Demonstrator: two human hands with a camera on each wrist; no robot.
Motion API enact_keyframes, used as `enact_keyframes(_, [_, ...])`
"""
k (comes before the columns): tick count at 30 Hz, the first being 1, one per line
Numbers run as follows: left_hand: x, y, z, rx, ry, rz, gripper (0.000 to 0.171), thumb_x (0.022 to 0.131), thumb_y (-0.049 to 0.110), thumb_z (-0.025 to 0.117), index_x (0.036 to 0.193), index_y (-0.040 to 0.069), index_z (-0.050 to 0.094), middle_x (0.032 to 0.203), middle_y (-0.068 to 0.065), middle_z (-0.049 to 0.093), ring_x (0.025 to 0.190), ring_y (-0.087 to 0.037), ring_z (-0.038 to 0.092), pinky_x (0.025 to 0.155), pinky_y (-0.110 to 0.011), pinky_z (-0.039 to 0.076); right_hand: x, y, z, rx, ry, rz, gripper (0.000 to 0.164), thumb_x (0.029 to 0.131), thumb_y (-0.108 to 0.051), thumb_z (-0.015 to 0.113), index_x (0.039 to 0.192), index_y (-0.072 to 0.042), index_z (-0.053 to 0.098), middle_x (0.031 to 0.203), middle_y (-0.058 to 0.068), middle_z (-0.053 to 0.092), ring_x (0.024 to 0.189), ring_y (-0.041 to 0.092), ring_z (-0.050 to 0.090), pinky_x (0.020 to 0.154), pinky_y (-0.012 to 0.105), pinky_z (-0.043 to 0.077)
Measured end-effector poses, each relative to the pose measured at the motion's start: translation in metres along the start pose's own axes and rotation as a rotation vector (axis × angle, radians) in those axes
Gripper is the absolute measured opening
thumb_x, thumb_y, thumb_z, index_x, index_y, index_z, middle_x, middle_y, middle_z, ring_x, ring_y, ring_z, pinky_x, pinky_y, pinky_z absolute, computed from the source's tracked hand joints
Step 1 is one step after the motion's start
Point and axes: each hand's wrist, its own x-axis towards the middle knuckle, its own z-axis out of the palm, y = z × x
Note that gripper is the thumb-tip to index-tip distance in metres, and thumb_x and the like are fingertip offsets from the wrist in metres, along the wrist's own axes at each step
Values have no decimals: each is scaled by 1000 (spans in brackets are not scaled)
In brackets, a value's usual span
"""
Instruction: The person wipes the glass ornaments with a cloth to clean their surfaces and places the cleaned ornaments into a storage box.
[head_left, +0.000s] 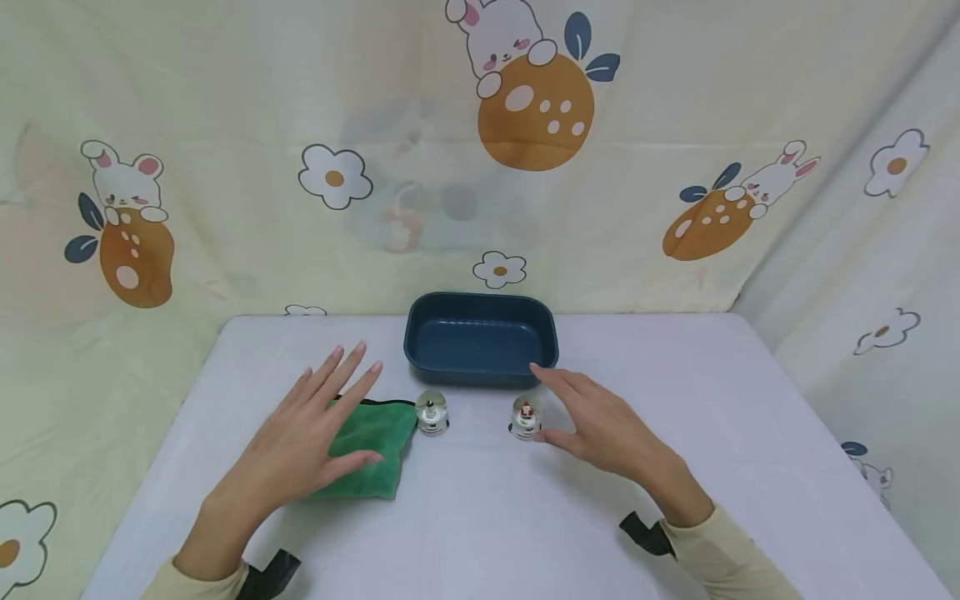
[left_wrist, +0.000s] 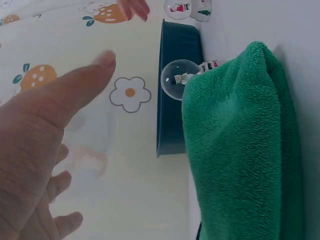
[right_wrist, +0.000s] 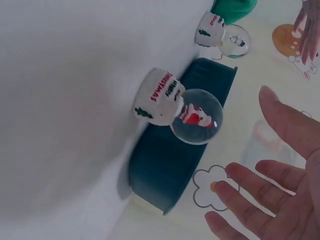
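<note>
Two small snow globes with white bases stand upright on the white table. The left snow globe [head_left: 432,413] has a snowman inside; the right snow globe [head_left: 526,417] has a red Santa, with "Merry Christmas" lettering on its base [right_wrist: 159,96]. A folded green towel [head_left: 371,454] with a dark edge lies beside the snowman globe. Over the towel hovers my left hand [head_left: 296,450], fingers spread and holding nothing. My right hand [head_left: 607,421] is close to the Santa globe on its right side, fingers extended; the right wrist view shows a gap between them.
Behind the globes sits a dark blue rectangular tray [head_left: 480,379] near the table's far edge. A patterned curtain [head_left: 247,233] hangs behind the table and down its right side. The white tabletop [head_left: 480,533] extends toward me between my arms.
</note>
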Motion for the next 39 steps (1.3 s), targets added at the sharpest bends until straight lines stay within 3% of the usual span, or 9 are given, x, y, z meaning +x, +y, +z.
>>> enact_keyframes(5, [-5,-7,8,-114,6,-1,101,82,43,83,162,17,28,168,-11,23,147,-37,34,112,-56,40,-1,0,8,74,-2,58,84,84,-31,85,153,-11,44,144,14,57,129,33,57,97,51,55])
enact_keyframes(8, [-8,-10,14,-207,-35,-40,100,82,38,85,162,19,28,167,-9,26,145,-34,38,106,-53,48,0,0,11,118,-8,81,80,84,-27,85,151,-8,46,146,13,57,132,33,56,102,52,52])
enact_keyframes(14, [-10,-13,29,-345,-170,-129,97,84,40,83,162,26,27,166,-5,28,146,-32,36,104,-54,50,2,3,17,226,-4,115,76,82,-21,87,146,-3,51,142,13,60,122,30,63,99,48,55])
enact_keyframes(20, [-10,-16,43,-416,-237,-152,87,87,45,79,160,27,34,160,-5,37,143,-34,40,105,-57,47,3,4,23,338,15,161,71,80,-15,87,142,1,55,136,15,63,114,34,65,92,49,57])
enact_keyframes(24, [-7,-16,52,-397,-278,-130,83,86,46,79,157,22,41,156,-8,42,139,-34,46,106,-55,47,4,5,28,369,7,182,69,81,-11,87,140,2,55,135,16,63,115,34,65,93,50,57])
enact_keyframes(33, [-6,-16,66,-219,-279,-79,70,87,48,78,146,19,57,145,-10,53,125,-37,54,98,-56,52,8,7,35,423,-23,208,67,82,-7,85,140,5,54,137,18,62,115,34,66,94,50,56])
enact_keyframes(39, [-4,-12,67,-114,-253,-17,48,87,34,81,129,15,70,135,-10,57,112,-35,58,90,-51,55,9,9,40,450,-45,230,65,82,-6,84,139,5,54,136,20,61,113,35,66,94,50,56])
